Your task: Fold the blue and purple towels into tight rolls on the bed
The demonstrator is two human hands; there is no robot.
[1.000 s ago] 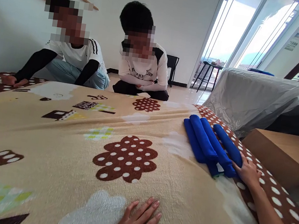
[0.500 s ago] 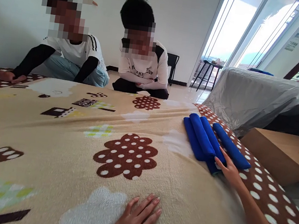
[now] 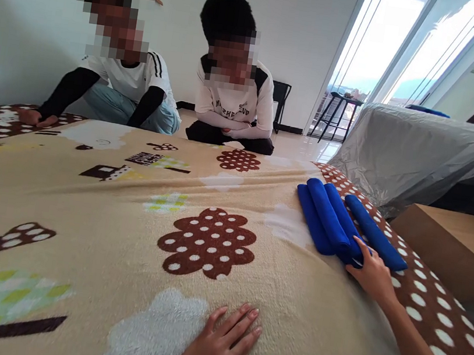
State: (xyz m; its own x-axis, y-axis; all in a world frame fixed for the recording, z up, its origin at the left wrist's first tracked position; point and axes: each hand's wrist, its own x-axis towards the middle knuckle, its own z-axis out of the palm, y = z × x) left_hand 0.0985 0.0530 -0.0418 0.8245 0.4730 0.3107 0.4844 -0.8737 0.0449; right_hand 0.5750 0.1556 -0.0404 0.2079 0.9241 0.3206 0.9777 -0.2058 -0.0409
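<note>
Near the blanket's (image 3: pixel 93 222) right edge: right hand (image 3: pixel 373 274) outstretched, fingers touching rolled blue towels (image 3: pixel 336 222), nothing gripped. Left hand (image 3: pixel 217 348) laid flat, open, at near edge.

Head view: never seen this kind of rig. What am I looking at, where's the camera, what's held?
No machine here: a person wears a camera on the head, looking forward and down at their own bare hands. The left hand lies flat and open on a patterned blanket. The right hand reaches out to rolled blue towels near the blanket's right edge, fingertips touching their near ends; nothing is lifted or in its grip. Two other people sit on the floor at the far side, one with a hand on the blanket. A plastic-covered sofa stands at right.
</note>
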